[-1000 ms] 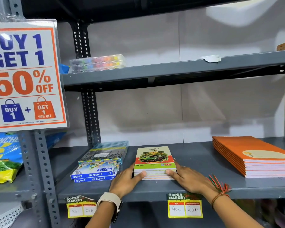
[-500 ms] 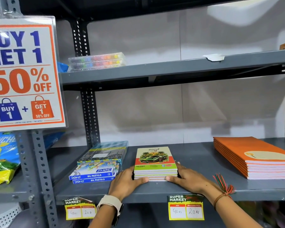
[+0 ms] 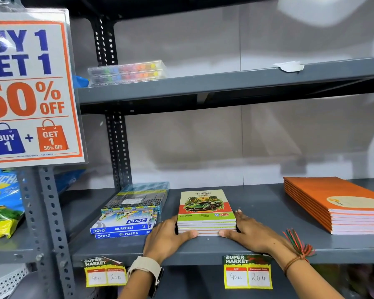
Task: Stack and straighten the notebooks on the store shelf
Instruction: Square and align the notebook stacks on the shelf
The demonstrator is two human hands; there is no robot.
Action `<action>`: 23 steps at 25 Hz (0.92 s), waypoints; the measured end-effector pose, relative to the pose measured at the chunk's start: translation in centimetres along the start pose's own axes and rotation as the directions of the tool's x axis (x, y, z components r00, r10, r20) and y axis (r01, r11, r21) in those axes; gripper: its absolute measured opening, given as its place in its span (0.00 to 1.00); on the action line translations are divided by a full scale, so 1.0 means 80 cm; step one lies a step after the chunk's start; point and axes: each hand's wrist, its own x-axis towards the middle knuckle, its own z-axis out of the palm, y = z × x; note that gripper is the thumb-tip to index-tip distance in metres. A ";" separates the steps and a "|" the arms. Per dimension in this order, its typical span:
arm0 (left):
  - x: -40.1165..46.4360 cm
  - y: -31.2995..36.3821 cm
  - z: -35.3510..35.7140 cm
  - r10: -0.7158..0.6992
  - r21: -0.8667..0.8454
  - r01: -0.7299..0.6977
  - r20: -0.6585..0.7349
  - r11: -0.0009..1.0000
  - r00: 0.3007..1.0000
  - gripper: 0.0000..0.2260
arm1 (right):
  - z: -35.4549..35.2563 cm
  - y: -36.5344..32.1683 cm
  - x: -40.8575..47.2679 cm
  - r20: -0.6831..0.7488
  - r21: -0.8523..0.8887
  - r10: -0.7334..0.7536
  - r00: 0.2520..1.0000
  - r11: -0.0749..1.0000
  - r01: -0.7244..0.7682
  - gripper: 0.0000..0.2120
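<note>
A small stack of notebooks (image 3: 205,210) with a green car on the top cover lies on the grey middle shelf (image 3: 263,208). My left hand (image 3: 166,238) presses the stack's left side, thumb along its front edge. On the other side my right hand (image 3: 248,231) cups the stack, with its thumb at the front too. The stack's edges look even. A second, larger stack of orange notebooks (image 3: 341,203) rests on the same shelf at the far right, untouched.
Blue oil pastel boxes (image 3: 123,227) and a clear pencil pack (image 3: 138,197) lie just left of the stack. Crayon cases (image 3: 125,72) sit on the upper shelf. A promo sign (image 3: 28,91) hangs at left above a snack bag (image 3: 0,208). Price tags (image 3: 247,272) hang on the shelf's front lip.
Both hands have stayed on the sides of the car notebook stack, squeezing it slightly tighter. The view has shifted a little; the stack stays in place.
</note>
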 end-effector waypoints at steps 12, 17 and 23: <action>0.000 -0.001 -0.002 -0.007 -0.011 0.007 0.032 1.000 0.999 0.26 | 0.004 -0.003 0.002 0.027 -0.104 0.038 0.999 0.994 -0.035 0.37; 0.002 -0.002 -0.001 -0.016 -0.042 0.017 0.026 0.999 1.000 0.25 | 0.004 -0.004 0.001 0.021 -0.125 0.040 0.999 0.992 -0.037 0.38; 0.005 -0.003 -0.001 -0.002 -0.057 0.005 0.047 0.998 0.999 0.25 | 0.002 -0.006 -0.001 0.023 -0.141 0.062 0.998 0.988 -0.058 0.37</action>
